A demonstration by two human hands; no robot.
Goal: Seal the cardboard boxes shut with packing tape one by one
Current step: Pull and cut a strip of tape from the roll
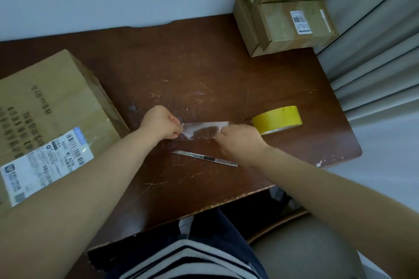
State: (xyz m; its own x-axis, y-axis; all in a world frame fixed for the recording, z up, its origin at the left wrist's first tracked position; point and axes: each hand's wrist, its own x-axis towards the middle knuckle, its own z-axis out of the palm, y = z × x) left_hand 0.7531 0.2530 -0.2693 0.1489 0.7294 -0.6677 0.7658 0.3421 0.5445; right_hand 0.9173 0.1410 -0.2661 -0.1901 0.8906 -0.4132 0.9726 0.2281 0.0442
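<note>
A big box (52, 106) sits at the table's (204, 70) left edge. My left hand (162, 123) pinches the free end of a tape strip (201, 130); my right hand (238, 140) presses its other end, beside the yellow roll (277, 119). A knife (205, 158) lies just below. Smaller boxes (285, 13) are stacked far right.
</note>
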